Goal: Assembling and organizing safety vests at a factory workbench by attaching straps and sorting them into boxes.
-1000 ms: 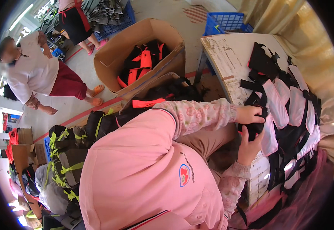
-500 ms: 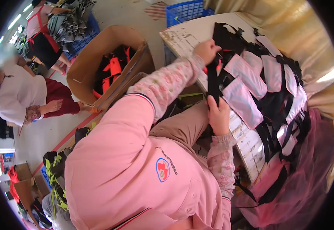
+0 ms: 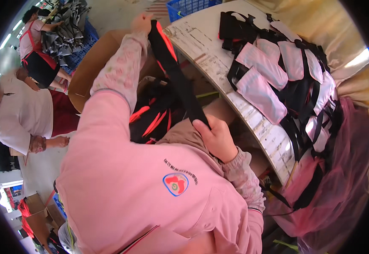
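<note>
A long black strap piece [image 3: 177, 76] with bright orange-red along one edge is pulled out between my two hands, slanting over my lap off the table's edge. My left hand [image 3: 142, 23], arm stretched out, grips its far end. The near end sits in my right hand [image 3: 218, 139], thumb on top and fingers wrapped round. On the worn white table [image 3: 201, 46] to the right lies a heap of black straps with pale pinkish-white pouches [image 3: 261, 65]. A black strap bundle with buckles [image 3: 237, 29] rests at the heap's far end.
Under my left arm stands a cardboard box [image 3: 102, 53]; black and orange-red pieces [image 3: 152, 112] lie near it. A blue basket [image 3: 188, 8] is beyond the table. Pink netting [image 3: 341, 178] hangs at right. Two people, one in a white top [image 3: 23, 106], are at left.
Both hands have moved left, off the table, carrying the black strap piece with them. It is now stretched longer between them, and my left arm reaches out over the cardboard box.
</note>
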`<state>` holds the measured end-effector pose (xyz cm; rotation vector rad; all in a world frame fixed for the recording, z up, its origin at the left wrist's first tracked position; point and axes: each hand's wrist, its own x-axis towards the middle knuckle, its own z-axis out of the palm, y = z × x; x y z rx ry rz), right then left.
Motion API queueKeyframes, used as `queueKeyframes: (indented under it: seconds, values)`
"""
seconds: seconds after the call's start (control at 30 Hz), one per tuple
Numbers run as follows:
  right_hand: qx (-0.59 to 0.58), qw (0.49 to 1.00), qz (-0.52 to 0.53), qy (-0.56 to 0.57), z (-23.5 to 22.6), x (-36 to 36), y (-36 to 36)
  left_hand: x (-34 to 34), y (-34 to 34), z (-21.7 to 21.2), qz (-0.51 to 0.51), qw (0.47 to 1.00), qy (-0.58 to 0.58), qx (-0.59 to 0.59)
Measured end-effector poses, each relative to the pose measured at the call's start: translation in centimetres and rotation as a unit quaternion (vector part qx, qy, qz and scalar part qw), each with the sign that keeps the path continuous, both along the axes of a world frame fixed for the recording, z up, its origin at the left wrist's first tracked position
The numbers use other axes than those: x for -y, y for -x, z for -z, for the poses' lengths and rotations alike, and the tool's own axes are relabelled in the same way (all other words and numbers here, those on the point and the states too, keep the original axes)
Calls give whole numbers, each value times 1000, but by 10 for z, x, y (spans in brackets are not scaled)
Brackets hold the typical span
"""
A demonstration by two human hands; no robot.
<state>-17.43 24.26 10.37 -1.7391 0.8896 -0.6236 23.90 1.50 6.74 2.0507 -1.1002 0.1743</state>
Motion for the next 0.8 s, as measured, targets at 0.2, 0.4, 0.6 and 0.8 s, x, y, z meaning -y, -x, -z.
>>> queueKeyframes:
  seconds: [0.2, 0.4, 0.6, 0.8]
  values:
    - [-127, 954, 1, 271, -31, 36, -4, -63, -61, 38, -7, 1000, -28, 12]
    - [-2, 932, 68, 356, -22, 87, -7, -225, -136, 173, 0, 942, -323, 93]
    - [-278, 841, 246, 393, 68, 136, 100, -356, -43, 301, -82, 910, -403, 48]
    - [-450, 802, 208, 333, 95, 149, 113, -326, -76, 297, -34, 951, -307, -10]
